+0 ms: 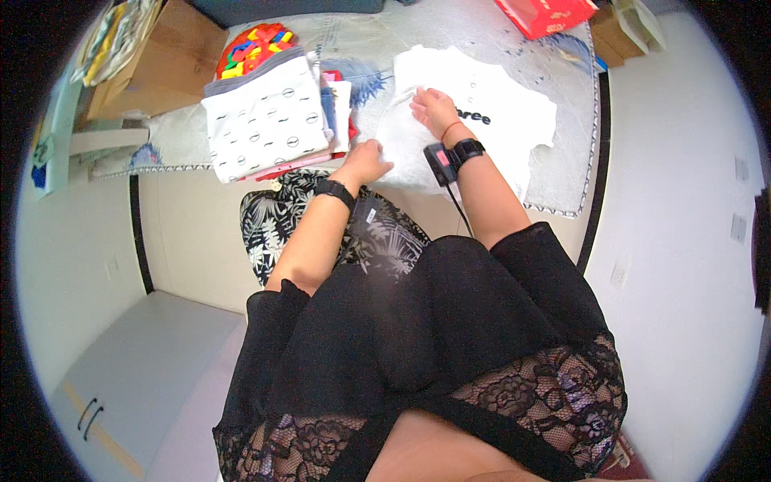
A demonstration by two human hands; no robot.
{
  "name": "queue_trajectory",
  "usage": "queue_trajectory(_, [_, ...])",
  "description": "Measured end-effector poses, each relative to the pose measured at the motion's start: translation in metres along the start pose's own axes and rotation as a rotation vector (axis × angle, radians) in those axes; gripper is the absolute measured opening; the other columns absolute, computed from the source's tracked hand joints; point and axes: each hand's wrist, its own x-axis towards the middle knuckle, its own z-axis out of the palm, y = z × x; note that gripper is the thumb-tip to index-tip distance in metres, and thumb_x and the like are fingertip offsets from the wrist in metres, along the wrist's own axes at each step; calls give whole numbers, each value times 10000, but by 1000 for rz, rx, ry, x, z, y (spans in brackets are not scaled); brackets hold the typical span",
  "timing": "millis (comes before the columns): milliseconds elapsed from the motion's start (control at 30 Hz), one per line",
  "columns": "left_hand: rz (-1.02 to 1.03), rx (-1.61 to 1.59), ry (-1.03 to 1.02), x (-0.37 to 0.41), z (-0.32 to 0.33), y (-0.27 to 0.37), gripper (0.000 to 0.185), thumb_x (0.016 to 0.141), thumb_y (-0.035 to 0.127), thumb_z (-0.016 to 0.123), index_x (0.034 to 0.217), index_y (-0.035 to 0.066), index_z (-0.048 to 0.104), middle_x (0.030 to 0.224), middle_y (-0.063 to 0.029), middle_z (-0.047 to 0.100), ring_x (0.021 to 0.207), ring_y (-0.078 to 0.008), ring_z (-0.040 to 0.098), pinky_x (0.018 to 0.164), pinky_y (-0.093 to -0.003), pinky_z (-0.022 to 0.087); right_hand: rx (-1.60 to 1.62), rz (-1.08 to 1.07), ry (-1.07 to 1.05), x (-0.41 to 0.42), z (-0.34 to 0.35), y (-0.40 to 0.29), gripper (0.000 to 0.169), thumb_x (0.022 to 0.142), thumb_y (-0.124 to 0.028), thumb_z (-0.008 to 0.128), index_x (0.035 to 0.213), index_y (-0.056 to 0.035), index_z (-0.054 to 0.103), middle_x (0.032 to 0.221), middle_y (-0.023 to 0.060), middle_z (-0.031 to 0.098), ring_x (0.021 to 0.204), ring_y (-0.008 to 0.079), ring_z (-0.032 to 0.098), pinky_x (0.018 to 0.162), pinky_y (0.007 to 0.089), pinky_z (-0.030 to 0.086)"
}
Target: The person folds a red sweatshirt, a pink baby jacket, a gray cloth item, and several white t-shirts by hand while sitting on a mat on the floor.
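A white short-sleeved shirt (506, 141) with dark lettering lies spread on a patterned cloth cover (566, 172). Over its left half is my right hand (435, 111), palm down with fingers slightly bent. Whether it presses on the fabric, I cannot tell. My left hand (364, 162) is at the shirt's lower left edge, thumb apart from the fingers, with no cloth visibly gripped. Just left of it rises a stack of folded clothes, topped by a white printed garment (265, 120) with a grey band. Both wrists wear black straps; the right one carries a small cabled device (441, 164).
Behind the stack sits a red container of colourful plastic blocks (259, 51). A cardboard box (162, 60) stands at the left. At the far right are a red bag (545, 15) and another carton (617, 36). White walls (674, 241) flank the table.
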Motion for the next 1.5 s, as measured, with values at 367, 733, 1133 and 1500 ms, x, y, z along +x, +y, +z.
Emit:
queue_trajectory(367, [168, -143, -319, 6, 11, -18, 386, 749, 364, 619, 866, -3, 655, 906, -218, 647, 873, -363, 609, 801, -402, 472, -695, -169, -114, 16, 51, 1, 291, 801, -203, 646, 963, 16, 546, 723, 49, 537, 599, 137, 538, 523, 275, 485])
queue_trajectory(733, [444, 9, -384, -20, 27, 57, 373, 771, 134, 598, 1129, 30, 576, 920, -136, 657, 820, -240, 636, 729, -357, 498, -902, -721, 254, 31, -86, -15, 264, 842, -148, 604, 940, 69, 490, 842, 131, 592, 634, 177, 614, 479, 258, 507])
queue_trajectory(1133, [347, -162, 161, -1, 24, 37, 269, 727, 137, 619, 966, 15, 608, 1001, -187, 607, 970, -352, 551, 860, -403, 440, -945, -307, 195, 56, -137, -4, 279, 827, -225, 654, 968, 5, 582, 765, 59, 590, 585, 125, 537, 521, 253, 466])
queue_trajectory(1500, [84, -36, -47, -8, 29, 45, 196, 746, 156, 590, 904, 41, 600, 868, -194, 622, 856, -371, 586, 751, -433, 466, -1019, -276, 287, 47, -167, 12, 408, 861, -270, 597, 1046, 89, 538, 737, 130, 634, 564, 185, 605, 503, 290, 492])
